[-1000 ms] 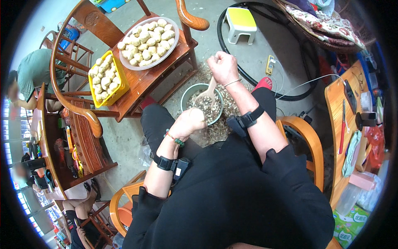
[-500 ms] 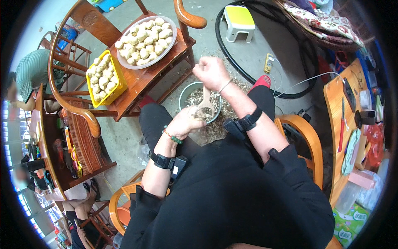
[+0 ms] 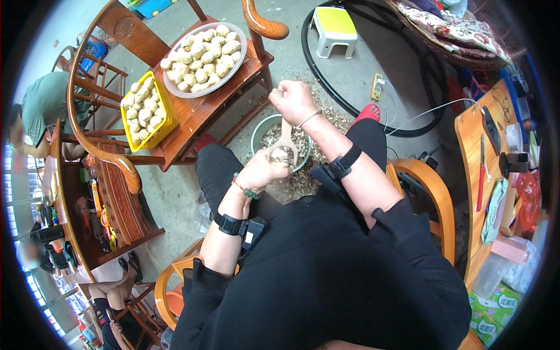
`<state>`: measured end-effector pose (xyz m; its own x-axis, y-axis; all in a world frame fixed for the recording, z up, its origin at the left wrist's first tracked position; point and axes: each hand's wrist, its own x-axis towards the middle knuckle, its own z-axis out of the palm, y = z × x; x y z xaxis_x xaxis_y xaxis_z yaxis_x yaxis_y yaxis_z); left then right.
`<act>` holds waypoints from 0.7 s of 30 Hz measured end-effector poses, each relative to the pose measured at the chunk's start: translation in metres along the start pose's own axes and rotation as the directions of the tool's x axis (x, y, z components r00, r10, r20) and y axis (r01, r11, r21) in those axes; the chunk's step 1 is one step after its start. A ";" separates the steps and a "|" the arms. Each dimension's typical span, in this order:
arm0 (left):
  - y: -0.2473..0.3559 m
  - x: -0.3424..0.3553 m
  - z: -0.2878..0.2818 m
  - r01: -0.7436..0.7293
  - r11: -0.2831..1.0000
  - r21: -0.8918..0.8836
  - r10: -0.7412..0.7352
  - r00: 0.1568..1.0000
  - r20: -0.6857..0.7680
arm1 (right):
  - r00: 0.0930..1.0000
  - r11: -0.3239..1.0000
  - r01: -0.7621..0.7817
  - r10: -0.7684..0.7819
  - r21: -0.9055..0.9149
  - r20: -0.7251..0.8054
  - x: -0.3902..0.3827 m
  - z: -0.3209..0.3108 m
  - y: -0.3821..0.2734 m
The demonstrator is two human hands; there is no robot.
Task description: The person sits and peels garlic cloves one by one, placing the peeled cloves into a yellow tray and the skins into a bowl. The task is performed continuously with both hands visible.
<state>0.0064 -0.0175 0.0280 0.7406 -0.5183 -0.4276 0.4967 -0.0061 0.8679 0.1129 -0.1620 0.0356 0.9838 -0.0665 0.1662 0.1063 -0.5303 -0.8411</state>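
My right hand [image 3: 294, 102] is closed round the upper end of a pale wooden spoon-shaped tool [image 3: 285, 137], its handle running down from the fist. My left hand [image 3: 262, 171] is curled at the tool's broad lower end, holding a pale, roundish lump [image 3: 280, 156] against it. Fingers hide much of the lump, and its kind cannot be made out. Both hands are over a pale green bucket [image 3: 255, 138] between my knees, with brown and whitish scraps inside. More scraps [image 3: 300, 185] lie around the bucket.
A wooden chair [image 3: 201, 111] at the left bears a clear tub [image 3: 200, 94] and a yellow basket [image 3: 153, 140], both full of pale round lumps. A black hose [image 3: 307, 55] coils round a stool [image 3: 335, 30]. Two people sit at far left; a wooden table [image 3: 469, 137] stands right.
The wooden tool and my right hand have shifted slightly left. My left hand stays almost in place, with the pale lump showing more clearly at the tool's lower end.
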 end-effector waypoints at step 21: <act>-0.009 -0.002 -0.011 0.097 0.993 -0.073 -0.095 0.995 0.032 | 0.989 0.998 0.032 -0.024 0.052 -0.148 0.009 -0.019 0.009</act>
<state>0.0052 -0.0064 0.0183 0.6751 -0.5429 -0.4994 0.5979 0.0062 0.8015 0.1205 -0.1835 0.0393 0.9488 -0.1777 0.2610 0.1454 -0.4877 -0.8608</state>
